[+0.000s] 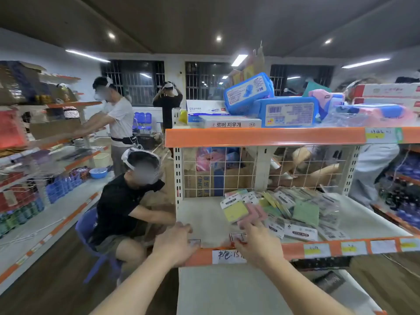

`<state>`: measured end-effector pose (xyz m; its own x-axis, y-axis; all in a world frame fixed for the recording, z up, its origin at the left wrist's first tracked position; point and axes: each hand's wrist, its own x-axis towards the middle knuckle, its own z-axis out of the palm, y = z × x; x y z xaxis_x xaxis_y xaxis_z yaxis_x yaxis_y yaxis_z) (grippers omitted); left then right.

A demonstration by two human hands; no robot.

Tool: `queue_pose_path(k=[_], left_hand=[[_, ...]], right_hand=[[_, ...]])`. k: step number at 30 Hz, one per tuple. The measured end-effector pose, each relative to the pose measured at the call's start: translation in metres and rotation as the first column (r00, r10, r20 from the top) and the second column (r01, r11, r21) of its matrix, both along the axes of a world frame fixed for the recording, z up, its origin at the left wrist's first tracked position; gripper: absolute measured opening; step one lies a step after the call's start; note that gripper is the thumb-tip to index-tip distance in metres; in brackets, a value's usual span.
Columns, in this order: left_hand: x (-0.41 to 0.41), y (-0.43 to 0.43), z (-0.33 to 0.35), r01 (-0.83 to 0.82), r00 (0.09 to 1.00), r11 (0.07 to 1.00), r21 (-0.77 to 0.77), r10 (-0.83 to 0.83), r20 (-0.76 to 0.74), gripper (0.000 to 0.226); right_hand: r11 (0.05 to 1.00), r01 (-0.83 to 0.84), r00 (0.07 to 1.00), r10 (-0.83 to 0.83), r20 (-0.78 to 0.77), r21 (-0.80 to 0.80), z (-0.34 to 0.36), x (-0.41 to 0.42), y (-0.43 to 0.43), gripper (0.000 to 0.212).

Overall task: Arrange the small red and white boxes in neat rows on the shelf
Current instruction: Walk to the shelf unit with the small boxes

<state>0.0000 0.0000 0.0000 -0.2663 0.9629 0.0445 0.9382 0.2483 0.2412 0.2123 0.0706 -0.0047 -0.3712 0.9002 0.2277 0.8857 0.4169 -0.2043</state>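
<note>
Red-edged white small boxes (237, 237), blurred, lie flat at the shelf (200, 214) front; left hand (175, 243) and right hand (258, 243) touch them, grip indeterminable.

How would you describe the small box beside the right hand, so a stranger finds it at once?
Find the shelf with the orange front strip that holds sticky note packs. At its front edge, above the handwritten white label, a small box lies by the right hand. Its red frame sets it apart from the pastel packs behind.
</note>
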Motion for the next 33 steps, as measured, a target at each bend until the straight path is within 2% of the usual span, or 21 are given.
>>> queue_pose_path(k=[4,10,16,21,23,26,30,33], left_hand=[[-0.002,0.016,-0.011,-0.059,0.997,0.997,-0.056,0.056,-0.06,0.058],[0.005,0.03,-0.017,-0.1,0.99,0.991,-0.091,0.09,-0.108,0.057],[0.012,0.035,-0.014,-0.151,0.983,0.98,-0.131,0.136,-0.12,0.054],[0.02,0.036,-0.015,-0.159,0.987,0.986,-0.043,0.157,-0.031,0.044],[0.019,0.034,-0.008,-0.162,0.987,0.987,0.012,0.162,-0.018,0.042],[0.013,0.028,0.008,-0.191,0.981,0.98,0.058,0.193,-0.02,0.04],[0.0,0.01,0.02,-0.266,0.964,0.96,0.089,0.267,-0.007,0.031],[-0.012,-0.011,0.02,-0.292,0.955,0.944,0.153,0.296,-0.009,0.033]], right_hand=[[0.99,0.131,0.99,-0.129,0.055,-0.048,-0.008,-0.017,0.009,0.062],[0.988,0.124,0.991,-0.119,0.055,-0.095,-0.013,-0.028,0.014,0.048],[0.988,0.069,0.997,-0.066,0.024,-0.138,-0.012,-0.027,0.019,0.05],[0.991,-0.022,0.995,0.009,-0.101,-0.129,-0.012,-0.024,0.024,0.055],[0.994,-0.051,0.987,0.035,-0.157,-0.101,-0.008,-0.023,0.027,0.049],[0.996,-0.074,0.983,0.066,-0.171,-0.045,0.001,-0.025,0.029,0.036],[0.991,-0.137,0.976,0.136,-0.167,0.011,0.007,-0.032,0.027,0.034],[0.982,-0.187,0.966,0.189,-0.177,0.024,0.007,-0.043,0.018,0.034]])
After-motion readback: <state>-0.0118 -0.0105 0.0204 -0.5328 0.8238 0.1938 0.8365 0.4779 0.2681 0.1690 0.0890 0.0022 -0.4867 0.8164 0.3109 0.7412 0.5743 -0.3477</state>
